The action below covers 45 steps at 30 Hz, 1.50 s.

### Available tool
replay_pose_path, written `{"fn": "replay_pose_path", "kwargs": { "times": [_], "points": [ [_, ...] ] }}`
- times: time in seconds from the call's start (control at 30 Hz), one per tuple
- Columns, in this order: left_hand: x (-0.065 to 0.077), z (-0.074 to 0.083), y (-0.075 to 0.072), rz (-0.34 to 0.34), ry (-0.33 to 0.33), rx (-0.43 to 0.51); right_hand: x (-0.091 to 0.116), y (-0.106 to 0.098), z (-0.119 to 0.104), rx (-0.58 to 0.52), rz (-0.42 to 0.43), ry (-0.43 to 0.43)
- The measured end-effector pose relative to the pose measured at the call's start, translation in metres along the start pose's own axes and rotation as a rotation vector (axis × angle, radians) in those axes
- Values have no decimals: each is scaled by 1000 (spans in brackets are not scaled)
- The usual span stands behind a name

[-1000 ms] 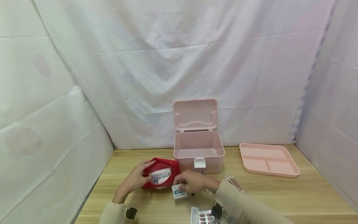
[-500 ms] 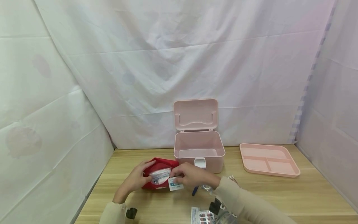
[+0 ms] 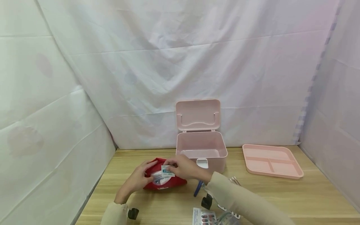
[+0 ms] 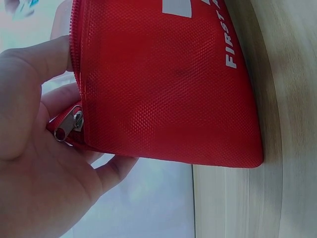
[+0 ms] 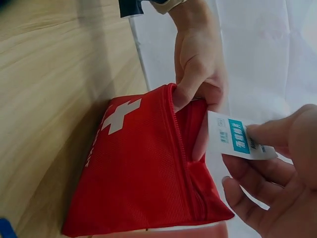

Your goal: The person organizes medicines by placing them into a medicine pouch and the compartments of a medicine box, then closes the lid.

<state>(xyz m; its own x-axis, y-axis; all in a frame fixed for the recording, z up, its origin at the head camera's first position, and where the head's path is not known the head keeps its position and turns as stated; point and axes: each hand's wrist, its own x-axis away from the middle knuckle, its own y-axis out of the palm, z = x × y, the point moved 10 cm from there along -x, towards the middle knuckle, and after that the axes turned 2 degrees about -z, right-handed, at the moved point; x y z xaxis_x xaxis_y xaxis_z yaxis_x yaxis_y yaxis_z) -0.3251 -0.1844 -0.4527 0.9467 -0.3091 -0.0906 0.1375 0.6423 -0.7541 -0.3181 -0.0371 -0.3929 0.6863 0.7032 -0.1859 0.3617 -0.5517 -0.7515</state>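
Note:
A red first-aid pouch (image 3: 175,183) stands on the table with its zipped mouth spread and white packets (image 3: 161,178) inside. My left hand (image 3: 137,178) grips the pouch at the left end of its mouth; the zip pull (image 4: 67,124) lies by the palm in the left wrist view. Between thumb and fingers, my right hand (image 3: 185,168) pinches a small white and teal alcohol pad sachet (image 5: 237,136). In the head view the sachet is over the pouch mouth. In the right wrist view, white cross print (image 5: 122,116) marks the pouch's side.
Behind the pouch, a pink box (image 3: 216,165) has its lid (image 3: 198,115) raised. A pink divided tray (image 3: 281,167) lies at the right. Near the right forearm are a blue pen-like stick (image 3: 198,189), cotton swabs (image 3: 234,181), a capsule blister pack (image 3: 208,217) and clear plastic items (image 3: 229,219).
My right hand has carried the sachet up and left, from in front of the pouch's right end to above its mouth. The left hand keeps its grip in place.

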Motion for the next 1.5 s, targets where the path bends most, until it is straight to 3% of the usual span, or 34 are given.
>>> {"fn": "replay_pose_path", "kwargs": {
  "times": [0.2,0.7,0.9,1.5],
  "points": [
    [-1,3,1,-5,45,-3,-13,9,1,37,20,18],
    [-3,7,0,-14,74,9,-31,40,-7,382,-16,-20],
    [-2,7,1,-18,74,3,-34,51,-6,404,-25,-27],
    [-1,6,0,-28,62,23,-36,64,6,442,-26,80]
  ]
}}
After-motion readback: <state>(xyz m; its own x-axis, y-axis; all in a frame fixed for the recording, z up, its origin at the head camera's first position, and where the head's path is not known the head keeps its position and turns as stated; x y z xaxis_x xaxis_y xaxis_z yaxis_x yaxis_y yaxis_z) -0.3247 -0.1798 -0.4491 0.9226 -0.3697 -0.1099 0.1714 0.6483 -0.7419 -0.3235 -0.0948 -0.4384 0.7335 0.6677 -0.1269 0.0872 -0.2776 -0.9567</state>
